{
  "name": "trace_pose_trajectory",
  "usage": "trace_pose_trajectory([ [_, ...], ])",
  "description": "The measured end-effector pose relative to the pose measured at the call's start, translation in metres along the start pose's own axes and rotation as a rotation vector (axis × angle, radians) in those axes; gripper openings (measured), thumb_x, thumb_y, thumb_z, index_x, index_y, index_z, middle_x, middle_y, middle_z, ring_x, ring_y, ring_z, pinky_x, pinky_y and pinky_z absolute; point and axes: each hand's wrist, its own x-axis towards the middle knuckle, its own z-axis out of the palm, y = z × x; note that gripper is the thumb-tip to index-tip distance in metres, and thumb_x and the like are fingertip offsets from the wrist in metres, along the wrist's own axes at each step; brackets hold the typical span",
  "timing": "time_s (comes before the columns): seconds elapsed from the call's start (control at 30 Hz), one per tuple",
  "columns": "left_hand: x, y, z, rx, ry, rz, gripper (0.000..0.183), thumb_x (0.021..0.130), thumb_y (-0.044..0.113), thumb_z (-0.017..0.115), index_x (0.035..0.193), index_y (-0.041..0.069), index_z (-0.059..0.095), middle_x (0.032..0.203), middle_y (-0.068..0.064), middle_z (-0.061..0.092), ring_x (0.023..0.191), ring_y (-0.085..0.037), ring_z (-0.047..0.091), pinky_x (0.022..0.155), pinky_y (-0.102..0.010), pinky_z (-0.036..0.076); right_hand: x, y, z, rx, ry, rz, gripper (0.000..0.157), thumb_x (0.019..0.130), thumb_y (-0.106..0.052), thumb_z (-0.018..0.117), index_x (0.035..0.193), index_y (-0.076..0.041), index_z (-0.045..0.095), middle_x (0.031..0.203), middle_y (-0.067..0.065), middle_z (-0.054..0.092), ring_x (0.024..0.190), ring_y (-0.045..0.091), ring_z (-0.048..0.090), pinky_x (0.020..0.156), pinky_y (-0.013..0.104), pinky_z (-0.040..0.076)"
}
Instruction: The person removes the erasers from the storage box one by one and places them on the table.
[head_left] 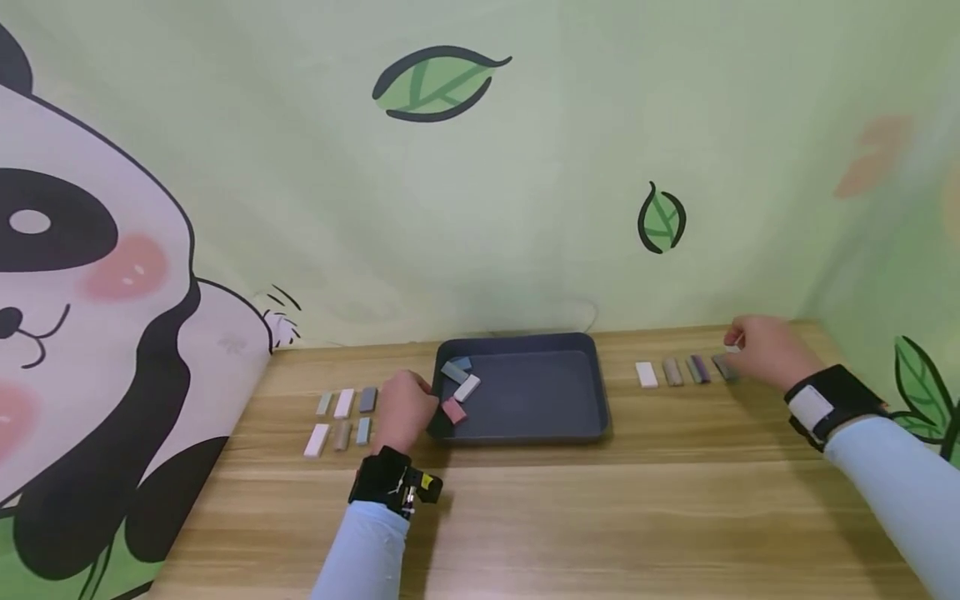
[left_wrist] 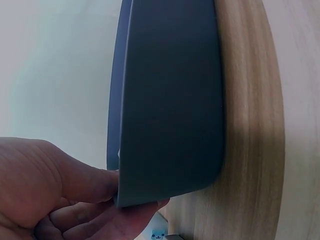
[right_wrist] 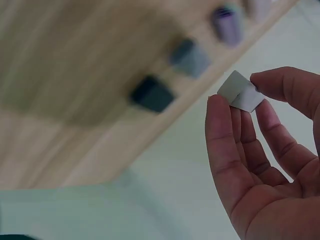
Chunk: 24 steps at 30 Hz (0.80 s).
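A dark grey tray [head_left: 540, 392] sits on the table with a few small rectangular blocks at its left end, among them a pink block [head_left: 453, 410] and a white block [head_left: 467, 388]. My left hand [head_left: 405, 408] grips the tray's left rim; the left wrist view shows the thumb at the rim and fingers round the outer wall [left_wrist: 172, 100]. To the right of the tray, my right hand [head_left: 772, 352] is raised over the end of a row of blocks. Between thumb and fingertips it pinches a small whitish block [right_wrist: 240, 92], seen against the wall in the right wrist view.
Left of the tray, two short rows of blocks lie on the wooden table [head_left: 525, 517], including a white block [head_left: 317, 440] and a blue-grey block [head_left: 367, 400]. The right row includes a white block [head_left: 647, 375] and a purple-green block [head_left: 698, 369]. A printed backdrop [head_left: 525, 208] rises behind.
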Motion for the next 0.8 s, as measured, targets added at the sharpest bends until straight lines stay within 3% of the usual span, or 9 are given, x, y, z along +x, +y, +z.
trace_pose_trajectory([
  [0.13,0.000,0.002,0.000,-0.004,-0.006,0.006,0.008,0.078,0.010,0.067,0.084,0.004,0.068,0.084,-0.010,0.066,0.071,-0.022,0.059,0.053,-0.026,0.045,-0.020,0.027,-0.003,-0.009,0.012,0.015,0.025,0.075,-0.016,0.066,0.086,0.006,0.062,0.079,0.019,0.063,0.069,0.027,0.058,0.060,0.040,0.046],
  [0.3,0.000,0.002,0.000,0.014,0.002,0.009,0.009,0.078,0.011,0.067,0.084,0.005,0.068,0.085,-0.010,0.066,0.072,-0.023,0.058,0.053,-0.026,0.044,-0.030,0.050,0.009,-0.030,0.027,0.013,0.018,0.073,-0.013,0.068,0.079,0.003,0.063,0.070,0.011,0.062,0.063,0.022,0.055,0.055,0.035,0.043],
  [0.47,-0.001,0.001,-0.002,0.002,0.005,0.009,0.008,0.077,0.010,0.068,0.082,0.004,0.068,0.084,-0.011,0.065,0.072,-0.023,0.058,0.053,-0.026,0.045,-0.031,0.051,0.017,0.014,0.010,0.029,0.018,0.072,-0.012,0.066,0.078,0.004,0.062,0.069,0.012,0.061,0.062,0.021,0.054,0.054,0.032,0.041],
  [0.8,-0.003,0.000,-0.002,0.005,0.023,0.025,0.008,0.077,0.012,0.069,0.080,0.004,0.068,0.083,-0.010,0.066,0.070,-0.022,0.058,0.053,-0.026,0.044,-0.035,0.043,0.024,-0.011,-0.006,0.080,0.020,0.073,-0.012,0.067,0.081,0.006,0.062,0.070,0.013,0.060,0.062,0.023,0.052,0.055,0.034,0.041],
])
